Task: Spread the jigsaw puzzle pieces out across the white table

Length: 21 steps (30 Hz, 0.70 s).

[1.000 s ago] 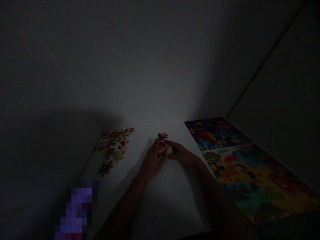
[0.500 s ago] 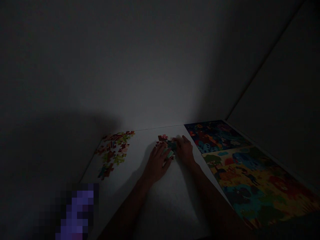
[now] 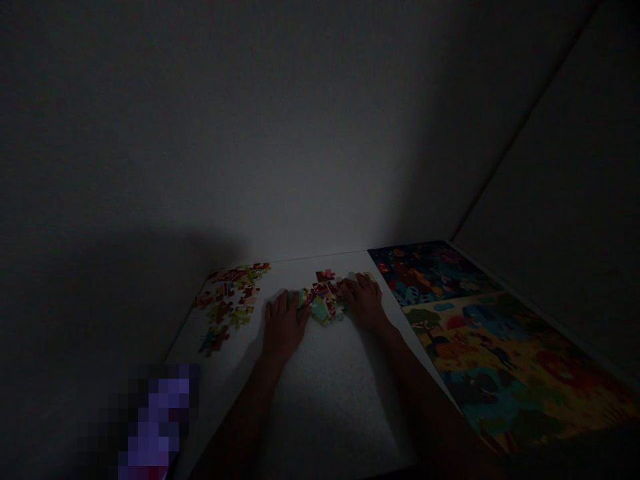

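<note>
A small patch of joined or closely set jigsaw pieces (image 3: 326, 308), green, red and pink, lies on the white table (image 3: 330, 387) between my hands. My left hand (image 3: 285, 327) rests palm down at its left side, fingers apart, with a green jigsaw piece (image 3: 301, 298) beside its fingertips. On the right, my right hand (image 3: 364, 301) lies over the patch's edge with fingers stretched out and partly covering some pieces. Just above the patch is a brown and pink piece (image 3: 325, 275). The dim light hides what lies beneath the fingers.
Many loose jigsaw pieces (image 3: 227, 303) are heaped along the table's left side. Two finished-looking puzzles lie at the right, a dark blue one (image 3: 433, 270) behind a yellow animal scene (image 3: 505, 367). A wall (image 3: 310, 147) rises behind the table. A blurred purple shape (image 3: 157, 420) is at lower left.
My left hand has moved left, off the middle pieces, uncovering more of the patch. A green piece now shows beside it. My right hand has shifted slightly, fingers now flatter.
</note>
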Tool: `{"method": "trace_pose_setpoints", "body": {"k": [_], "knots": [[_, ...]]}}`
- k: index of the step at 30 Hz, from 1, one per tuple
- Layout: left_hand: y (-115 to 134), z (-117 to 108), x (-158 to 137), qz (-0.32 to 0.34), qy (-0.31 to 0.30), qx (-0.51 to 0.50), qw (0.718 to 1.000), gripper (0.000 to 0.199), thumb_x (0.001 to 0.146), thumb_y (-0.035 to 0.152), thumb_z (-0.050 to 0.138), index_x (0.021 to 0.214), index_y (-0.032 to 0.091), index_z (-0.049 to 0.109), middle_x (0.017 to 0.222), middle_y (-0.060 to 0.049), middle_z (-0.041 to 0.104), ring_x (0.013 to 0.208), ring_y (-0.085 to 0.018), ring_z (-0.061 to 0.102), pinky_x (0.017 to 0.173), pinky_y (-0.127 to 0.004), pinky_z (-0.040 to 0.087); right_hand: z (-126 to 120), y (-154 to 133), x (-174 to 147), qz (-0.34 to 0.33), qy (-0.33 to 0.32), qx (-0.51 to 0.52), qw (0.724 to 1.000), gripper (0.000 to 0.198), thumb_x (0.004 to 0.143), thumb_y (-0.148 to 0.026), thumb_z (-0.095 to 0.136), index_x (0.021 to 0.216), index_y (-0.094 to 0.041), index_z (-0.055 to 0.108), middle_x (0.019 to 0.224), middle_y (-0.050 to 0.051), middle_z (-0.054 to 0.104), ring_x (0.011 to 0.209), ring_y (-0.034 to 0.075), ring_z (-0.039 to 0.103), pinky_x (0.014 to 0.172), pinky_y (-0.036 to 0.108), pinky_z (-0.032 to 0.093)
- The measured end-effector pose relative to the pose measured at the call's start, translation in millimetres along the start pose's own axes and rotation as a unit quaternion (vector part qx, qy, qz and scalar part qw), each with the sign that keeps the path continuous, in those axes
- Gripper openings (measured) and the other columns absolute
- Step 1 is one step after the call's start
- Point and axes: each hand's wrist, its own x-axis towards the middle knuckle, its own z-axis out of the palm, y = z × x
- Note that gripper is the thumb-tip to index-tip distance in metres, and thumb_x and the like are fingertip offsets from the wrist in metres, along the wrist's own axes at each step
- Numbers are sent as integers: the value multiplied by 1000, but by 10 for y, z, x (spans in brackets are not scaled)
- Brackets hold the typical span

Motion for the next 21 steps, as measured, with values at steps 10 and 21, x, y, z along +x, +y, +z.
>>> {"method": "trace_pose_setpoints", "body": {"k": [10,21], "knots": [[534,-87,-491,96,-7,8,995,44,89,38,57,124,12,58,144,-23,49,138,-39,41,114,-59,32,78,45,48,-108,-64,0,992,47,101,-40,37,140,-23,54,152,13,44,148,28,26,119,56,14],[865,16,29,282,-118,-42,951,36,95,41,53,125,22,62,150,-13,46,145,-31,32,119,-54,26,57,245,153,8,52,350,935,59,91,-66,42,121,-21,68,136,11,62,134,26,49,115,46,35]]}}
